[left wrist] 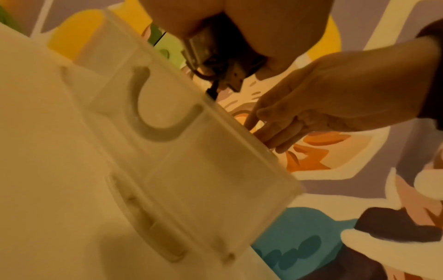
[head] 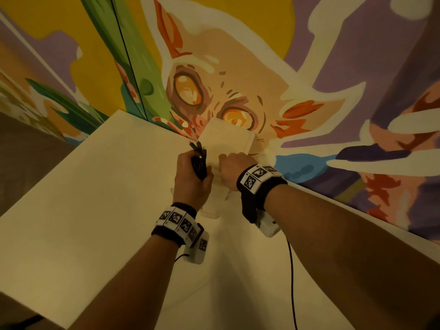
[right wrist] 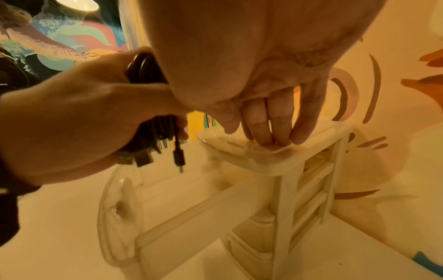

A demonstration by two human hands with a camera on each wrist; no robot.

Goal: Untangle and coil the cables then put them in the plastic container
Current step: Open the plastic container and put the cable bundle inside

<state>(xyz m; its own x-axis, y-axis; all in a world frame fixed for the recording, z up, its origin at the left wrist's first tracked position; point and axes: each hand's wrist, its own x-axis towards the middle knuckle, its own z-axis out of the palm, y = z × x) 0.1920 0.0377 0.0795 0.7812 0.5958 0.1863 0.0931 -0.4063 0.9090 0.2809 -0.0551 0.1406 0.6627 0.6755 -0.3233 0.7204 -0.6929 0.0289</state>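
A bundle of coiled black cables [head: 198, 164] is gripped in my left hand [head: 190, 177], with its plugs [right wrist: 143, 160] hanging out below the fist. The hand holds the bundle just above the pulled-out top drawer [right wrist: 191, 197] of a small translucent plastic container [head: 226, 136] with several drawers, which stands on the white table [head: 95, 198] against the wall. My right hand [right wrist: 271, 132] presses straight fingers down on the container's top [right wrist: 275, 164]. In the left wrist view, the drawer's front with its curved handle [left wrist: 153, 128] fills the frame below the cables [left wrist: 215, 62].
A painted mural wall [head: 309, 79] rises right behind the container. The table's left edge [head: 47, 177] drops to a dark floor. Lower drawers [right wrist: 254, 238] of the container are closed. A thin black wire [head: 292, 282] hangs from my right wrist camera.
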